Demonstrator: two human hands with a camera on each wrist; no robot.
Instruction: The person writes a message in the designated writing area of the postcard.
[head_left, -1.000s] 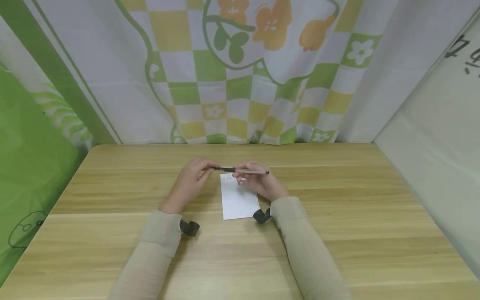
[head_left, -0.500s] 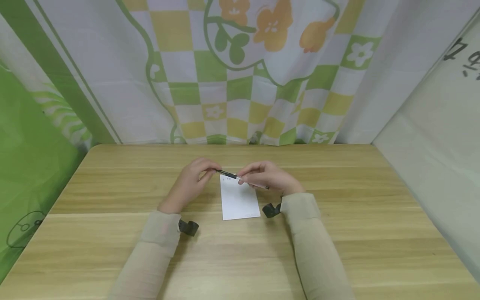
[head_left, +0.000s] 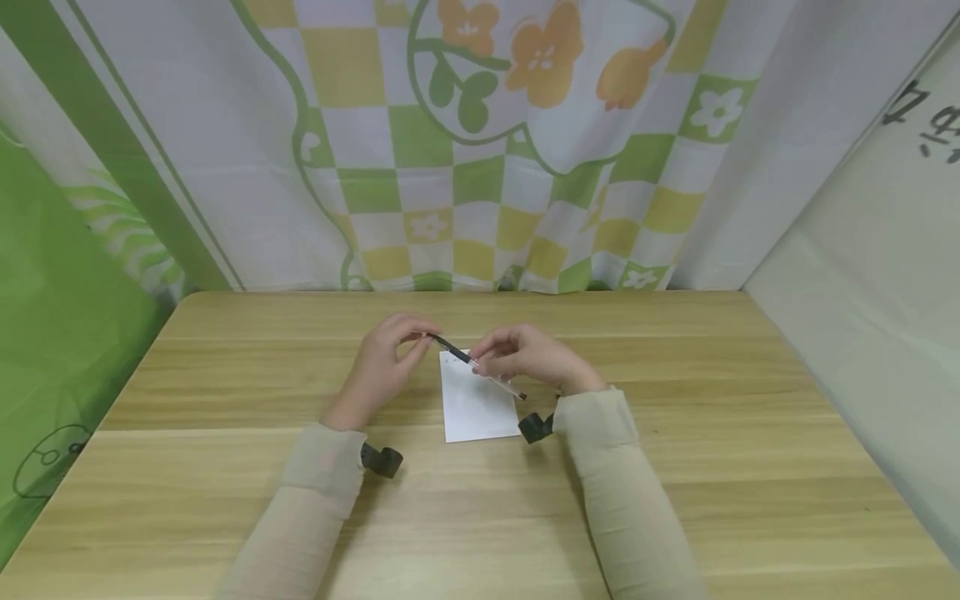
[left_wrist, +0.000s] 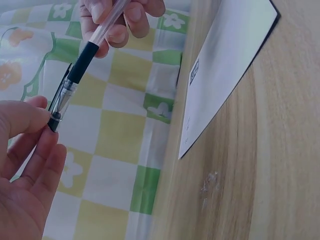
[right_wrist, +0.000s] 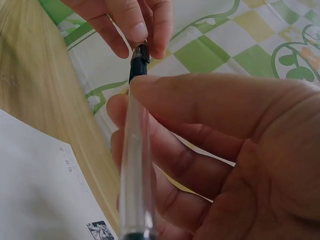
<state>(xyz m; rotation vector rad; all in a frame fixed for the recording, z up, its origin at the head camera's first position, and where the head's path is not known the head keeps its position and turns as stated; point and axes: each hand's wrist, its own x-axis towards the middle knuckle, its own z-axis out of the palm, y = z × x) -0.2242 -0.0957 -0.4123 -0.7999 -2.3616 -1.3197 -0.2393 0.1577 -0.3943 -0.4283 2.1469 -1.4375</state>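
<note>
A pen (head_left: 457, 353) with a clear barrel and a black grip is held above the white paper (head_left: 480, 412), slanting down toward the right. My left hand (head_left: 378, 367) pinches its far end between thumb and fingertips, where a see-through cap (left_wrist: 62, 100) with a dark clip covers the tip. On the barrel (right_wrist: 135, 165), the thumb and fingers of my right hand (head_left: 536, 360) grip just behind the black part. The rear of the pen sticks out below that hand. Small print and a dark little picture (left_wrist: 194, 71) show along one edge of the paper.
Under both hands is a wooden table (head_left: 712, 467). Along its back edge hangs a checked, flowered curtain (head_left: 480, 183). Green cloth (head_left: 67, 275) hangs at the left, and a white sheet with black writing (head_left: 870, 250) at the right. Small black cameras (head_left: 382, 460) sit at both wrists.
The pen has swung from nearly level to a slant, its rear end coming down toward me. My right hand has turned and shifted slightly right; the left hand stays at the cap.
</note>
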